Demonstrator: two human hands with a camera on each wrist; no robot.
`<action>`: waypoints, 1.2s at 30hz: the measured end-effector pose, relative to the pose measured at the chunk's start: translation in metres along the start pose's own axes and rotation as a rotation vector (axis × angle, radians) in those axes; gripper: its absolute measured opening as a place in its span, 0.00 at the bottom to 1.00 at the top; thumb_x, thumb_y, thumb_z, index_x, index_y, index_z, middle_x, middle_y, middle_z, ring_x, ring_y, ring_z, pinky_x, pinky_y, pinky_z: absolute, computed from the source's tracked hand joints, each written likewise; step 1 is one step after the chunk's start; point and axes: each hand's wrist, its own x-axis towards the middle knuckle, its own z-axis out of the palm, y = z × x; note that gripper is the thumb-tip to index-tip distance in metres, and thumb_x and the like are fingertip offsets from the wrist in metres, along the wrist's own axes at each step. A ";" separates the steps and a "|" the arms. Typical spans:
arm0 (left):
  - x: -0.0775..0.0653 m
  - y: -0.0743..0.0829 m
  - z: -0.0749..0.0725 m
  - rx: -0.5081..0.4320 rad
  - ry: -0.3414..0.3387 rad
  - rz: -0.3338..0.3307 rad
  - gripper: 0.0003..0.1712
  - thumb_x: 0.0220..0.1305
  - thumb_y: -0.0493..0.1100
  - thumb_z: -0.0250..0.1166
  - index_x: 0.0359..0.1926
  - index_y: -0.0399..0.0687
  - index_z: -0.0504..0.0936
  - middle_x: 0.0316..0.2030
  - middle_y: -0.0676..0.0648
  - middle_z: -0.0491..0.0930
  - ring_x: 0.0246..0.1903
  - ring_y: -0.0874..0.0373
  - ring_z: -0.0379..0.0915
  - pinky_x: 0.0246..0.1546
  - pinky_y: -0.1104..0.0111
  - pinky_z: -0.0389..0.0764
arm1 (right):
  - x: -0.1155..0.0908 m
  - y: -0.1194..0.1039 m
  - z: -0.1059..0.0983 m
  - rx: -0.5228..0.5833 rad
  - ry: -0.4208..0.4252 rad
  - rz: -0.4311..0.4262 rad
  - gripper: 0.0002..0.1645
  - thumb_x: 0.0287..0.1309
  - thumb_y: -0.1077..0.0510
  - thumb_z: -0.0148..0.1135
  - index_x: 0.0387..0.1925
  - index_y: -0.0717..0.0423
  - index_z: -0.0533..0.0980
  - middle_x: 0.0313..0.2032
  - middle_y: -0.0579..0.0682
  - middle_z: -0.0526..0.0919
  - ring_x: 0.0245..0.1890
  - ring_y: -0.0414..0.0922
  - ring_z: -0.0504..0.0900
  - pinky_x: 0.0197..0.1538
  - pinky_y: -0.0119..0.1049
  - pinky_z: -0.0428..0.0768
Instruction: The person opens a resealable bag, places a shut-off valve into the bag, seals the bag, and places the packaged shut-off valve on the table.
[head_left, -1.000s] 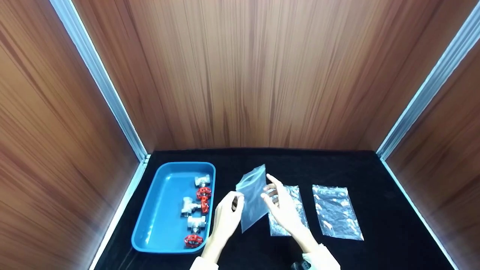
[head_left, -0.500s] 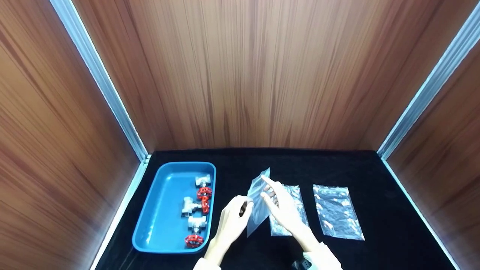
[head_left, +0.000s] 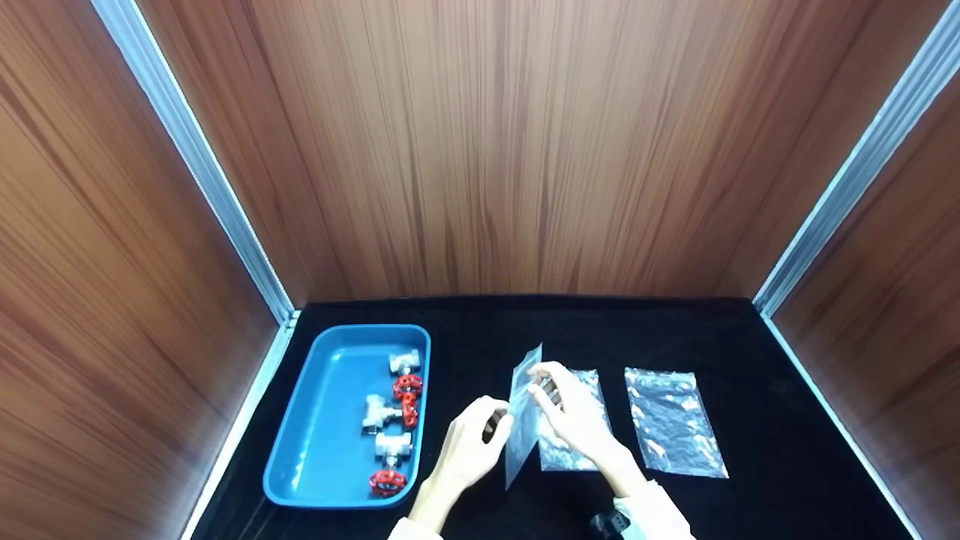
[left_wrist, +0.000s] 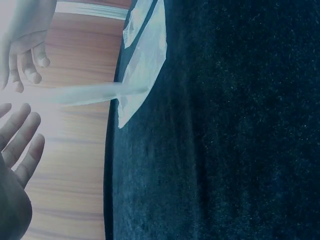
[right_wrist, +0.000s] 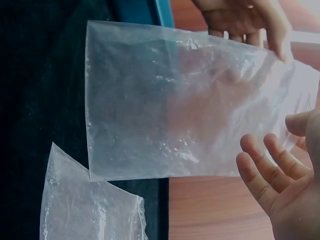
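A clear plastic zip bag (head_left: 520, 431) hangs upright between the hands, seen nearly edge-on from the head. In the right wrist view the bag (right_wrist: 145, 105) shows its broad face, flat, with no contents visible. My left hand (head_left: 469, 435) pinches its left edge near the top, thumb against the near side. My right hand (head_left: 577, 416) pinches the upper right edge between thumb and index finger, other fingers spread loosely. In the left wrist view, the left hand (left_wrist: 17, 165) and right hand (left_wrist: 27, 45) face each other across the bag, partly washed out.
A blue tray (head_left: 322, 435) stands at left, with three metal valves (head_left: 391, 446) with red handwheels along its right side. A second clear bag (head_left: 566, 454) lies partly under the right hand, and a third bag (head_left: 675, 424) lies farther right. Wood-grain walls (head_left: 480, 150) enclose the black cloth.
The left hand and the bag have moved right and slightly toward the person, and the bag has turned nearly edge-on. The right hand's fingers have curled in onto the bag's edge.
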 end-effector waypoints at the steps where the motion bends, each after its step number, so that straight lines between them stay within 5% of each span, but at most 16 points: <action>1: 0.000 0.000 0.000 0.005 -0.002 0.003 0.06 0.75 0.40 0.64 0.47 0.54 0.86 0.37 0.56 0.83 0.37 0.66 0.79 0.38 0.71 0.84 | 0.000 0.000 0.000 -0.005 -0.007 -0.006 0.12 0.75 0.54 0.64 0.56 0.44 0.79 0.41 0.42 0.84 0.36 0.39 0.83 0.39 0.32 0.83; 7: 0.005 0.003 -0.002 0.019 0.010 -0.037 0.09 0.78 0.39 0.61 0.49 0.55 0.86 0.37 0.58 0.84 0.36 0.68 0.78 0.40 0.73 0.81 | -0.003 -0.002 -0.001 -0.026 -0.064 -0.067 0.12 0.74 0.57 0.64 0.55 0.45 0.79 0.45 0.41 0.83 0.40 0.38 0.82 0.40 0.33 0.84; 16: 0.017 0.006 -0.008 0.033 -0.069 -0.059 0.25 0.77 0.39 0.61 0.70 0.61 0.79 0.40 0.58 0.84 0.32 0.69 0.77 0.35 0.75 0.82 | -0.005 -0.003 0.000 -0.035 -0.140 -0.135 0.10 0.72 0.59 0.65 0.52 0.52 0.78 0.39 0.48 0.84 0.36 0.38 0.82 0.35 0.32 0.83; 27: 0.021 0.006 -0.011 0.070 -0.092 -0.006 0.10 0.71 0.36 0.63 0.47 0.56 0.83 0.44 0.56 0.81 0.34 0.70 0.79 0.34 0.72 0.84 | -0.004 -0.002 0.000 -0.037 -0.180 -0.112 0.08 0.73 0.57 0.64 0.50 0.49 0.78 0.36 0.44 0.84 0.30 0.37 0.80 0.33 0.31 0.82; 36: 0.022 0.000 -0.015 0.005 -0.088 0.044 0.09 0.66 0.36 0.67 0.45 0.52 0.85 0.53 0.54 0.79 0.40 0.69 0.82 0.36 0.70 0.85 | -0.002 0.002 -0.012 -0.087 -0.173 -0.165 0.06 0.72 0.58 0.66 0.47 0.51 0.78 0.35 0.43 0.83 0.30 0.36 0.80 0.33 0.31 0.82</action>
